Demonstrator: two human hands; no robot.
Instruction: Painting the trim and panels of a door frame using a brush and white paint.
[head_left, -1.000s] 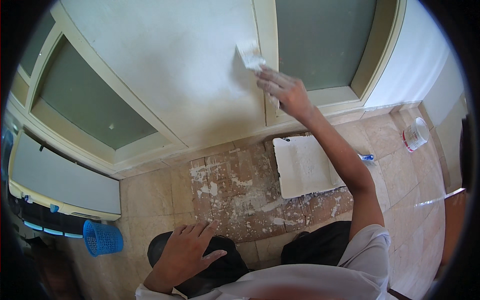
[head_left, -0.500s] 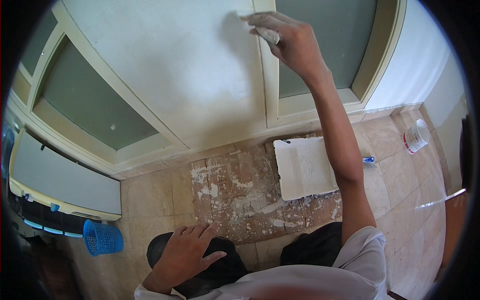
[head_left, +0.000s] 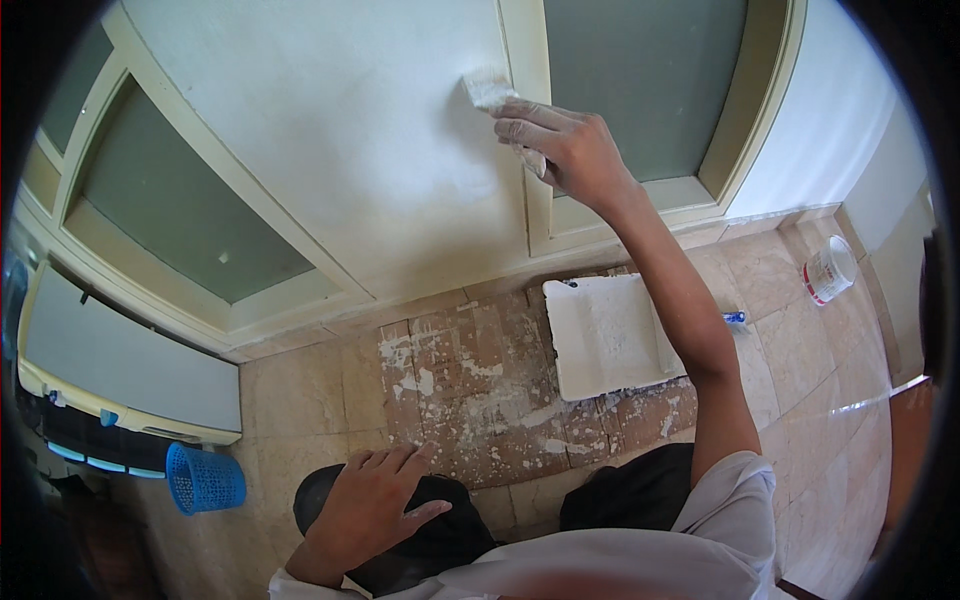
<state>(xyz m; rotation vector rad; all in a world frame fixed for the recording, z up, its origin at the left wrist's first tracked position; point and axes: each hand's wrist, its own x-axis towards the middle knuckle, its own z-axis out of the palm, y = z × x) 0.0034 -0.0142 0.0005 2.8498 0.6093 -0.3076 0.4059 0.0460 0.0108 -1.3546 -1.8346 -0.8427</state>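
My right hand [head_left: 562,142] is raised against the white wall panel [head_left: 340,130] and grips a paintbrush [head_left: 488,90] whose white bristles press on the panel beside the cream frame strip [head_left: 527,120]. The handle is mostly hidden in my fist. My left hand [head_left: 372,505] rests flat on my dark-trousered knee with fingers spread, holding nothing. A white paint tray [head_left: 605,335] lies on the floor below my right arm.
A paint-spattered sheet of brick-patterned cardboard [head_left: 480,390] covers the tiled floor under the tray. A white tub [head_left: 828,270] stands at the right by the wall. A blue plastic basket [head_left: 204,478] sits at the lower left. Grey-green glass panels [head_left: 190,210] flank the white panel.
My right hand with the brush went up the panel from its lower position, then came back down and slightly left. The left hand stayed on my knee.
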